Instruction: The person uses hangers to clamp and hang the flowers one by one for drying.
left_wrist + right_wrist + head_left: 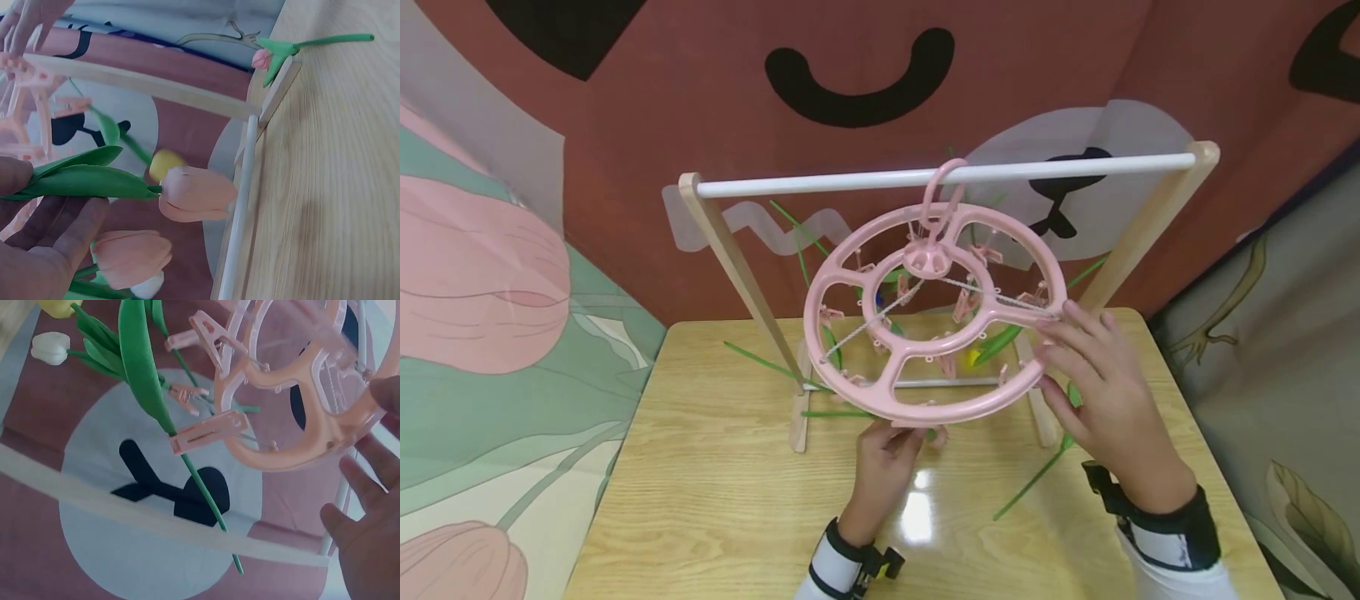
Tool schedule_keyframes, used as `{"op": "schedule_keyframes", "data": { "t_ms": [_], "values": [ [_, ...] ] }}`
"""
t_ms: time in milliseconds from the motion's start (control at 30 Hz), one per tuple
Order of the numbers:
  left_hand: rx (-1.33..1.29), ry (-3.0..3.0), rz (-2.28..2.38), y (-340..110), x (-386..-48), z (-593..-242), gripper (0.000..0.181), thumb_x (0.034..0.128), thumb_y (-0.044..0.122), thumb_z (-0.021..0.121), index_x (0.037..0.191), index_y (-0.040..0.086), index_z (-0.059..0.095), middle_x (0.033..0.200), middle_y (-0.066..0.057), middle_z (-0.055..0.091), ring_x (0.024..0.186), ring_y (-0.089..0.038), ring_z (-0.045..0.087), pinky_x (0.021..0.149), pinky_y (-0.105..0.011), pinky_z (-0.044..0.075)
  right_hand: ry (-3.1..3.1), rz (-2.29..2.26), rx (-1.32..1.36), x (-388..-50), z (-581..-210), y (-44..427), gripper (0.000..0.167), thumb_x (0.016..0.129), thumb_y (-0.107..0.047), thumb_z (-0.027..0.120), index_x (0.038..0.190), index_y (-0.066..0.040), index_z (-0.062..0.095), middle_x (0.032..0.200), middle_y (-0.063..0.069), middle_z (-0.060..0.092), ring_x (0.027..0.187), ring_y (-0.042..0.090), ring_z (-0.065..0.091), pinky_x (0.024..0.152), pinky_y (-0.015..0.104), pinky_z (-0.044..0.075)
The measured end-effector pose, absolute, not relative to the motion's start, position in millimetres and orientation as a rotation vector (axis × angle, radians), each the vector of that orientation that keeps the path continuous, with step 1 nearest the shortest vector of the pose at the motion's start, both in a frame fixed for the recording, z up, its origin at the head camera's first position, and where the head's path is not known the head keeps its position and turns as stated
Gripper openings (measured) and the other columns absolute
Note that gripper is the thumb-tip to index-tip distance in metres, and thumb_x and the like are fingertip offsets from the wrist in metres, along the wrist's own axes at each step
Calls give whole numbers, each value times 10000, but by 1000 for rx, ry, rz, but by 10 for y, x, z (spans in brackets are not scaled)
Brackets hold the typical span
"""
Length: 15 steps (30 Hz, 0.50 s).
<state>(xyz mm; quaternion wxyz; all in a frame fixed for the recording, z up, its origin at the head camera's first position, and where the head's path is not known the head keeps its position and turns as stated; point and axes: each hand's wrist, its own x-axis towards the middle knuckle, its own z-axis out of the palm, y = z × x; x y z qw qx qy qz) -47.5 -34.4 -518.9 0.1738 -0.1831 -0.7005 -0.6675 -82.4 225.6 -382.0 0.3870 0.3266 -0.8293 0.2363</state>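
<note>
A pink round clip hanger hangs by its hook from a white rod. Below its near rim, my left hand pinches an artificial pink tulip by its green leaves, the bud pointing away from the fingers. My right hand touches the hanger's right rim with fairly straight, spread fingers. Several pink clips hang under the ring; one clip grips a green stem. Another pink tulip, a yellow tulip and a white tulip hang among them. The ring partly hides the left fingertips in the head view.
Wooden legs hold up the rod, and a lower white bar joins them. On the wooden table, a loose pink flower with a green stem lies by the right foot. A printed cloth hangs behind.
</note>
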Motion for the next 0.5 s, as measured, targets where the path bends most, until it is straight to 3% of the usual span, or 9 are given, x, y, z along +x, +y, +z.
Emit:
{"op": "schedule_keyframes", "data": {
  "t_ms": [300,500],
  "values": [
    [-433,-1977,-1845,-516,-491,-5185,358,930,-92,678,1267,30,694,1165,-176,725,1030,-144,720,813,-332,657,-1849,712,979,-739,-3804,1970,325,1062,-285,594,990,-22,771,1006,227,722,1068,483,637,1224,437,370],
    [-373,-1972,-1874,-664,-499,-5181,446,960,-69,655,1396,13,606,1351,-188,662,1073,-125,706,820,-297,650,-1809,671,1002,-677,-3774,1815,288,1062,-204,563,1049,-14,778,1037,230,725,1067,488,613,1091,486,456]
  ]
}}
